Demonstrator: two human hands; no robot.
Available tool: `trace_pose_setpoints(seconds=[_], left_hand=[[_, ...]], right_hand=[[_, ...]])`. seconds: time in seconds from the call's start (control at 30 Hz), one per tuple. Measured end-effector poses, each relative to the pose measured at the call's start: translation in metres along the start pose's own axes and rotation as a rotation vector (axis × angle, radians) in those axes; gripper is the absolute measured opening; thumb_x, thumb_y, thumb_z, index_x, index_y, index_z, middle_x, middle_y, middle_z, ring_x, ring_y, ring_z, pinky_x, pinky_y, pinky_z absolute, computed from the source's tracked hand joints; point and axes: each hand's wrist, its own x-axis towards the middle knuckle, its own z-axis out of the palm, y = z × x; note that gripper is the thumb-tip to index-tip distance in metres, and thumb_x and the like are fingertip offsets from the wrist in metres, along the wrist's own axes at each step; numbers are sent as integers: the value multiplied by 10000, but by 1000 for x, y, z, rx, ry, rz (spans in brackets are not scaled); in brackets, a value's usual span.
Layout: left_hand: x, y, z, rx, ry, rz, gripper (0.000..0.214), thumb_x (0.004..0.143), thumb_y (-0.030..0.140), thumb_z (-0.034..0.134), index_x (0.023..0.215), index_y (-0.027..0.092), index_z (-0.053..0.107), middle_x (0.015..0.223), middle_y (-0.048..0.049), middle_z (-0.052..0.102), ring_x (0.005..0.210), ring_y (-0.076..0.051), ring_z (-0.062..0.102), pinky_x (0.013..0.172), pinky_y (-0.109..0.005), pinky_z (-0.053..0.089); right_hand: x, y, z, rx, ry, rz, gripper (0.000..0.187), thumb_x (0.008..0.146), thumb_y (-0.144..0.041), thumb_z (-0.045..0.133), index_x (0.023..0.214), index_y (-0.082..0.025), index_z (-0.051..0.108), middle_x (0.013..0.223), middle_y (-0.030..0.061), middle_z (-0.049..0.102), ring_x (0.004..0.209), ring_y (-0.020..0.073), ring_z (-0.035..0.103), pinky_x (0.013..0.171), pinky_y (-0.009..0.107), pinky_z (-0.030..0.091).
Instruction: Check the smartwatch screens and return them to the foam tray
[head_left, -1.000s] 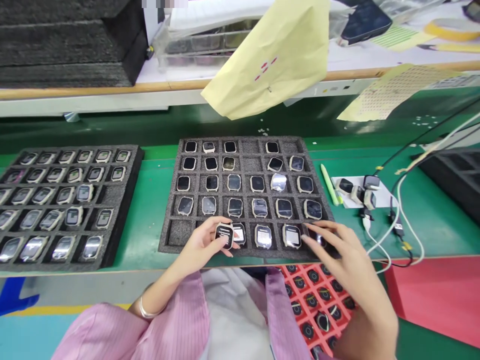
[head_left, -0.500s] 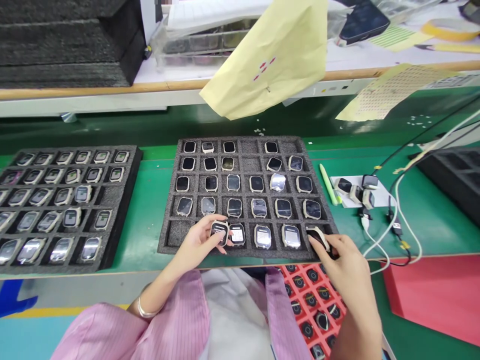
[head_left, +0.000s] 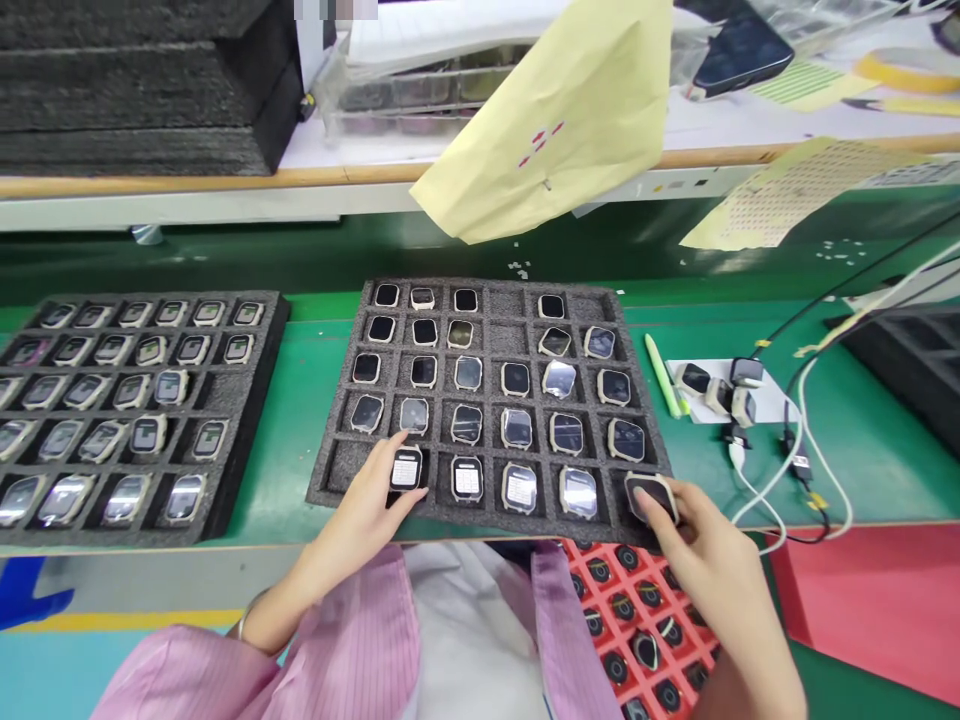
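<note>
Green bench [head_left: 296, 430]: bears foam tray [head_left: 508, 339].
Left hand [head_left: 369, 505]: spreads around lit watch [head_left: 406, 469], near row.
Right hand [head_left: 701, 528]: grips dark watch [head_left: 657, 494] at near right compartment.
Dark watch: apparently being seated or lifted; calls for level, edge-only grip.

Pink coat [head_left: 367, 635], pale top [head_left: 472, 620]

The coat is finely striped and hangs open over the plain, greyish-white top. Its left sleeve [head_left: 199, 675] is loose. 1 thin silver bangle [head_left: 244, 622] circles the left forearm [head_left: 300, 585]. The left hand [head_left: 369, 512] and right hand [head_left: 697, 525] are bare.
</note>
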Motion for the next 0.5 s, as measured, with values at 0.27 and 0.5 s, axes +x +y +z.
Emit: trace_pose_setpoints(seconds=[0.27, 0.5], left_hand=[[13, 16, -41, 533, -23, 211, 824, 766, 593, 634, 1394, 162, 321, 1315, -189, 458, 1185, -380, 453, 940, -521, 430], [49, -10, -58, 809, 178, -19, 313, 959, 364, 390, 995, 114, 576, 906, -153, 606, 870, -321, 581, 768, -448, 478]], right_hand=[[-7, -4, 0, 822, -23, 90, 239, 795, -410, 705, 921, -223, 624, 960, 74, 699, 560, 157, 577, 433, 243, 438], [3, -14, 5, 980, 6, 54, 372, 877, -405, 584, 1219, -259, 594, 1131, 137, 664, 752, 251, 651, 485, 315, 503]])
